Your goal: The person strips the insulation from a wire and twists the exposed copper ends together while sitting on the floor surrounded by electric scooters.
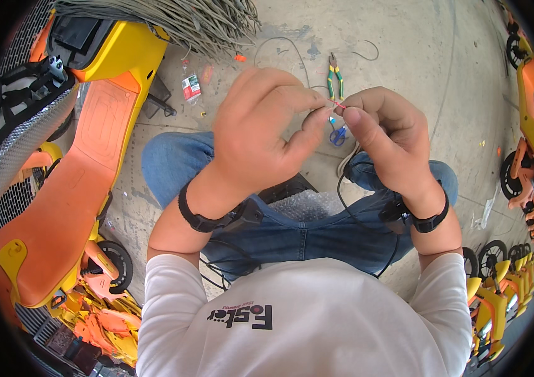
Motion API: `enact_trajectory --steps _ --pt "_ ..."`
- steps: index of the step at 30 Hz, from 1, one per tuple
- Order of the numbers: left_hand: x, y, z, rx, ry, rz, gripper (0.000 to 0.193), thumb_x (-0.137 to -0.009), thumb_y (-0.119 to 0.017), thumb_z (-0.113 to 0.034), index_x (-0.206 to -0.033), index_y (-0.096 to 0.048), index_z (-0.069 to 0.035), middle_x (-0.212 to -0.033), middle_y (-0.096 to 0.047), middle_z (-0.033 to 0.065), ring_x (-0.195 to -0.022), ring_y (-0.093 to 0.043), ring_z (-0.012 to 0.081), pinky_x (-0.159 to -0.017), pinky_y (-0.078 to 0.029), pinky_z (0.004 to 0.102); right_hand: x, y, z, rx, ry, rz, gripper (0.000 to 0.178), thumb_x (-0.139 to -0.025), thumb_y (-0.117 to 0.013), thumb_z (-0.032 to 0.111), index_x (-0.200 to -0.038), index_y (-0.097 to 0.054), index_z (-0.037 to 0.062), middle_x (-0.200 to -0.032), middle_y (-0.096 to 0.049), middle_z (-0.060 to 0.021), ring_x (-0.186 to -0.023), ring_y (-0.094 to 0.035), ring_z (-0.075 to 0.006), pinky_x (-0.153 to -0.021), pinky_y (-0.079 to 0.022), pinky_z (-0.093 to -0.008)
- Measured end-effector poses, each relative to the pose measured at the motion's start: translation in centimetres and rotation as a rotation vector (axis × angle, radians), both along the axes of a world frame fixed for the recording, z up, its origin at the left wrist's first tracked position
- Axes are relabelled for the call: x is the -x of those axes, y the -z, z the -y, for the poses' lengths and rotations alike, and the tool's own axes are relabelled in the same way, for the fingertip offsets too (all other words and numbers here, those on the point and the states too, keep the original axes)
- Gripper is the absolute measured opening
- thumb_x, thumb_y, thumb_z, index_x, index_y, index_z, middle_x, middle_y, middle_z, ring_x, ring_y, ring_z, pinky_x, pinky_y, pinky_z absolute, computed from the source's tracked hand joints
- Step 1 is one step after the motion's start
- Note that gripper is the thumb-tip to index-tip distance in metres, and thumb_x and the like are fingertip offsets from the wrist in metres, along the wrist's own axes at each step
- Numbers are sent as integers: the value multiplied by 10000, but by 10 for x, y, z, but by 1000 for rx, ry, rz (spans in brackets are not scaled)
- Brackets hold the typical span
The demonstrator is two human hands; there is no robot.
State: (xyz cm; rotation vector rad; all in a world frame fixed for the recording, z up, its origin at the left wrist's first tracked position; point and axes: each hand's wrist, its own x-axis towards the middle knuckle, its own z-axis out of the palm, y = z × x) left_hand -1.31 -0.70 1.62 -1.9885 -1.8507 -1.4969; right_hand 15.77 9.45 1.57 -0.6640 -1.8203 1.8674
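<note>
In front of me my left hand (257, 135) and my right hand (396, 138) meet fingertip to fingertip. Between them runs a thin wire (338, 105), with a red stretch near the right fingers and a paler end at the left. Thumb and forefinger of each hand pinch it; its exact ends are too small to make out. Just beyond the fingers, pliers with green and yellow handles (340, 85) lie on the concrete floor. Below the wire, a blue-handled tool that looks like scissors (338, 136) rests on the floor. A dark cable (344, 195) hangs below my right hand toward my lap.
An orange and yellow scooter (69, 182) stands close on my left. Far left lies a large bundle of grey cables (207, 28), with a small clear packet (191, 88) nearby. Bubble wrap (305, 206) lies between my legs. More scooters (499, 283) line the right side.
</note>
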Motion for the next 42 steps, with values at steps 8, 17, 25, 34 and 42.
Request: enact_trajectory --steps 8,17,25,34,42 --pt "-8 2 -1 50 -4 31 104 -733 -720 -30 -827 -677 -20 -777 -630 87 -642 -570 194 -630 -460 300 1 0 5 -406 47 95 134 -866 -643 20 -996 -672 3 -661 -586 2 -531 -486 -50 -481 -398 -223" --pt "-5 7 -7 16 -26 -112 143 -660 -697 -41 -773 -612 -65 -742 -575 58 -668 -569 247 -547 -469 333 2 11 -2 -793 20 -10 234 -773 -683 -15 -1002 -682 34 -716 -632 -99 -589 -614 -243 -504 -485 -310" --pt "-4 5 -3 27 0 -109 177 -627 -697 -2 -770 -607 -55 -758 -591 70 -671 -569 264 -669 -462 360 2 7 -2 -808 -35 -30 241 -760 -671 -44 -995 -675 7 -702 -626 -103 -558 -591 -241 -487 -470 -318" --pt "-11 8 -6 0 -92 30 168 -599 -659 21 -710 -555 -51 -711 -541 75 -657 -535 278 -567 -451 352 5 5 0 -818 6 -52 232 -764 -658 -67 -987 -673 -8 -756 -665 -122 -587 -632 -251 -526 -510 -310" --pt "-11 7 -5 99 -86 267 143 -654 -658 33 -713 -550 -40 -678 -524 65 -569 -506 185 -524 -428 289 6 4 0 -837 20 -48 224 -766 -654 -71 -977 -680 -1 -765 -671 -123 -593 -639 -248 -531 -516 -310"
